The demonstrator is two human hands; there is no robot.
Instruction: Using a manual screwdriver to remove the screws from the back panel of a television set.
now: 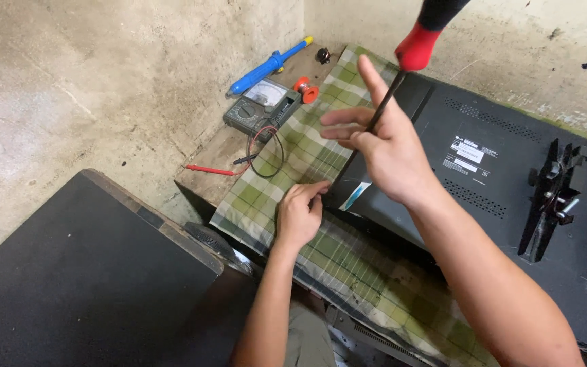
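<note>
The right hand [382,146] is raised over the corner of a black flat-panel television [497,170] lying face down. It holds a long screwdriver [402,68] loosely, the fingers spread and mostly straight, the dark shaft running between them. The screwdriver has a red collar and a black grip at the top edge of the view, and a thin dark shaft slanting down to the television's corner. The left hand [298,214] is curled, fingertips pinched at the television's edge on the green plaid cloth [287,156]; I cannot tell what it holds. On the table [215,153] beyond lie a grey analog multimeter [261,105], its red probe [210,170] and a blue desoldering pump [270,66].
</note>
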